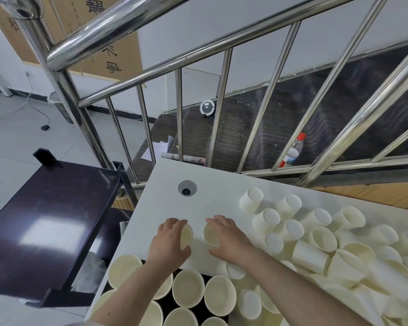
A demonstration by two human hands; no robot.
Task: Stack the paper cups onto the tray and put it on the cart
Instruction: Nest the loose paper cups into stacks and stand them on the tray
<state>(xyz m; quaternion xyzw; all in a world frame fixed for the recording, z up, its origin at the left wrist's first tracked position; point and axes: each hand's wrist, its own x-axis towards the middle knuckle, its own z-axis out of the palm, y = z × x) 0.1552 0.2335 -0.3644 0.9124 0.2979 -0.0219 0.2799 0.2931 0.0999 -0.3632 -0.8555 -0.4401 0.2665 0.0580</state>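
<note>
The left hand is curling around one paper cup and the right hand around another cup, both over the white table. Upright cups are standing on the dark tray at six o'clock; loose cups are lying at three o'clock; the cart is sitting at nine o'clock.

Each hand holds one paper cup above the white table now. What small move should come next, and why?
Probably bring the two cups together: slide the cup in the right hand into the cup in the left hand. Both are held on their sides with open mouths facing each other, a gap between them. The nested pair could then join the upright cups on the dark tray.
</note>
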